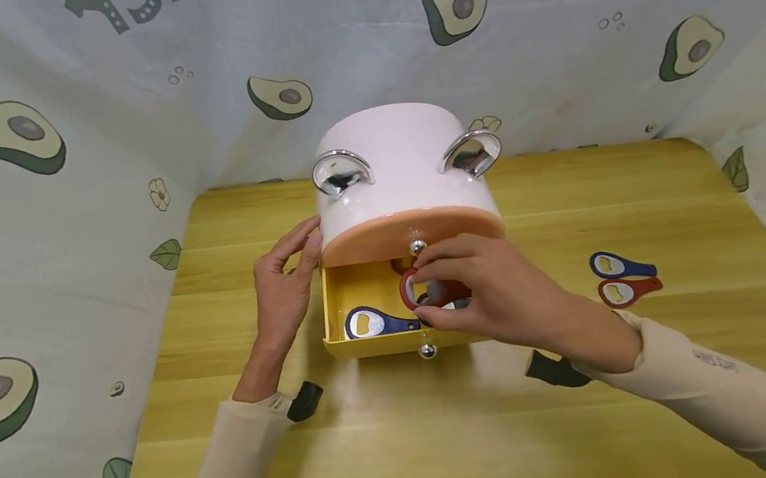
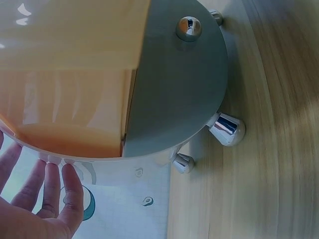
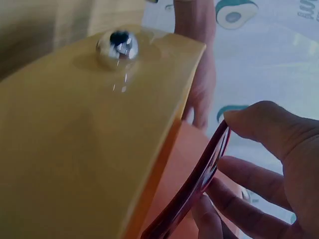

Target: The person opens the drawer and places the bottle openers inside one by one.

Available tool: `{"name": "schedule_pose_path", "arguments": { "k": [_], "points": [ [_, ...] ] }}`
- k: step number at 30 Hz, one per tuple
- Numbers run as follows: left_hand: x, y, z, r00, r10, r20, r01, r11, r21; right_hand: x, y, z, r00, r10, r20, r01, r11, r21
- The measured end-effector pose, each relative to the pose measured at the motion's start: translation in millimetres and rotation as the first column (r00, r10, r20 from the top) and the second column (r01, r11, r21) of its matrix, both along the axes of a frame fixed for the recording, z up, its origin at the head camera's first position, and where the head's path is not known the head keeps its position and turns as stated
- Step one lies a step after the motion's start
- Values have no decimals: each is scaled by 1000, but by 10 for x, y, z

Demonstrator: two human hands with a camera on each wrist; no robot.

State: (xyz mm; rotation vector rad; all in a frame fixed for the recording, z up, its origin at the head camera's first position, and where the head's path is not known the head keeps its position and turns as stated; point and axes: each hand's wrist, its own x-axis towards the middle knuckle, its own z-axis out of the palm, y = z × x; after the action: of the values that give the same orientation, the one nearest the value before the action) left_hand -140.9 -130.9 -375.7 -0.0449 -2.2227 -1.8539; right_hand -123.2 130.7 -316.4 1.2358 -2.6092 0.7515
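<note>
Head view: right hand (image 1: pixel 493 284) pinches a red opener (image 1: pixel 408 292), thumb against fingers, at the open drawer (image 1: pixel 378 346). Left hand (image 1: pixel 284 293), fingers extended, touches the cabinet (image 1: pixel 393 144) at 9 o'clock. Judgement: brace lightly there; tilt the opener to clear the drawer's front edge. Upper knob (image 1: pixel 418 247) crowds the right fingertips; blue opener (image 1: pixel 388 325) lies at 8 o'clock of the red. Most room: worktop (image 1: pixel 447 440), 6 o'clock.

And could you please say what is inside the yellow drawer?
A blue opener lies front left; parts of others show; the right hand, pinching a red opener, hides much of the right side.
</note>
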Motion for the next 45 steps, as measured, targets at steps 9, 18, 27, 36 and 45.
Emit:
{"name": "schedule_pose_path", "arguments": {
  "k": [9,18,27,36,45],
  "points": [
    [-79,-45,-165,999,-5,-40,5,1000,6,-19,-271,-161,1000,2,-1,-2,999,50],
    [-88,-64,-230,999,-3,-43,3,1000,-8,15,-297,-261,995,-53,-86,56,997,43],
    [-84,-62,-231,999,-7,-40,7,1000,-5,250,-62,-275,984,0,-181,-30,986,-163],
    [-87,-71,-225,999,-2,-35,1,1000,-13,564,43,-524,983,-6,-184,-41,968,-249],
    [-97,-59,-237,1000,-9,-20,9,1000,12,601,30,-894,992,-75,-106,36,945,-325]
  ]
}}
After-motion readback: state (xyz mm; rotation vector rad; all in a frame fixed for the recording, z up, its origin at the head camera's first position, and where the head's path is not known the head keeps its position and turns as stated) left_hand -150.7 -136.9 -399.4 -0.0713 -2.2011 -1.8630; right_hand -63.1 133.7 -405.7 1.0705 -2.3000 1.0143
